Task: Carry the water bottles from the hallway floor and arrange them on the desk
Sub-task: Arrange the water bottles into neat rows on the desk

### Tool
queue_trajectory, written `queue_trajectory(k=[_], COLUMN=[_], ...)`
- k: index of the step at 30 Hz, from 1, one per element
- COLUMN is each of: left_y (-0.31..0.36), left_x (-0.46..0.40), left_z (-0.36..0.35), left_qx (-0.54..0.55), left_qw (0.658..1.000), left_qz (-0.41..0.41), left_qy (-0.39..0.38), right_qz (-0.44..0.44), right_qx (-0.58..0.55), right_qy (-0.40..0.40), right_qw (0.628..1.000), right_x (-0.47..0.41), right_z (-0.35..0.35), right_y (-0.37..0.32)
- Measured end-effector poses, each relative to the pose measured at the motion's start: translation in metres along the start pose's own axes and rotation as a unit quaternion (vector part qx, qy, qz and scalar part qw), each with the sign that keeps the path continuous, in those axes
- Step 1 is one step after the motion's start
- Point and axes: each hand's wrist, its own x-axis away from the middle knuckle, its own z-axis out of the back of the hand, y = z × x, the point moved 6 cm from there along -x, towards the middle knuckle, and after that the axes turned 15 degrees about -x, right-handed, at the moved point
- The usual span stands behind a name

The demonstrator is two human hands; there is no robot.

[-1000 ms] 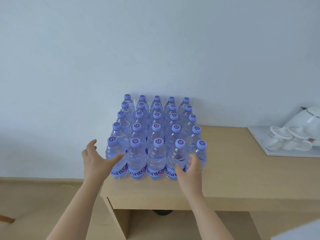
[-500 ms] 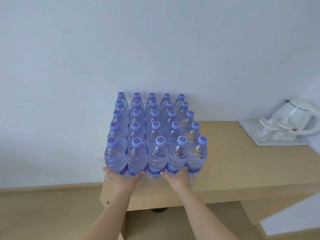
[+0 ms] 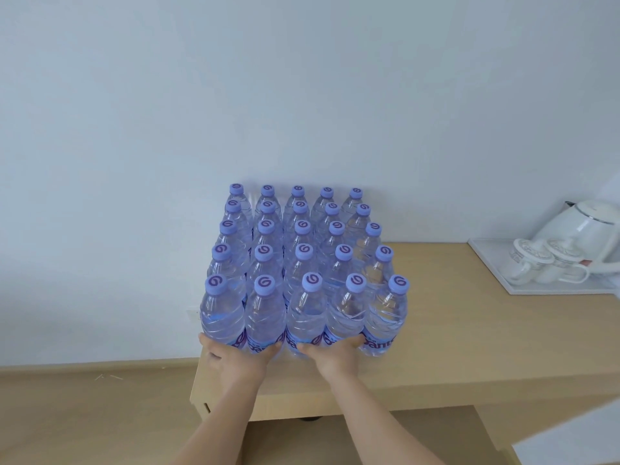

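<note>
Single head view, worn camera, looks forward and down, close over bench edge, facing wall.

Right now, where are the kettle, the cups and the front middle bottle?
kettle (image 3: 583,224), head view, on its white body.
cups (image 3: 533,263), head view, on one cup's lid.
front middle bottle (image 3: 311,282), head view, on its purple cap.

My left hand and right hand are bare, with no rings, watch or gloves. Both forearms are uncovered to the frame's bottom edge; no sleeve shows.
</note>
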Motion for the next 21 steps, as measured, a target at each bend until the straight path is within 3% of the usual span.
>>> queue_trajectory(k=[8, 11, 13, 17, 21], left_y=[-0.013, -0.023, -0.021, 0.011, 0.037], left_x=[0.001, 0.022, 0.04, 0.054, 0.048], left_z=[-0.012, -0.038, -0.06, -0.081, -0.078], left_qx=[0.034, 0.049, 0.059, 0.218, 0.362], left_qw=[0.998, 0.99, 0.98, 0.925, 0.858], left_qz=[0.035, 0.09, 0.085, 0.094, 0.159], left_qy=[-0.033, -0.1, -0.172, -0.296, -0.328], right_qz=[0.018, 0.06, 0.066, 0.03, 0.04], right_qx=[0.001, -0.007, -0.013, -0.034, -0.05], right_qy=[-0.055, -0.059, -0.045, -0.048, -0.083], right_qw=[0.998, 0.996, 0.997, 0.998, 0.994], right_x=[0.005, 0.005, 0.003, -0.002, -0.005], right_z=[0.01, 0.023, 0.033, 0.042, 0.038], right_y=[0.001, 0.004, 0.006, 0.015, 0.009])
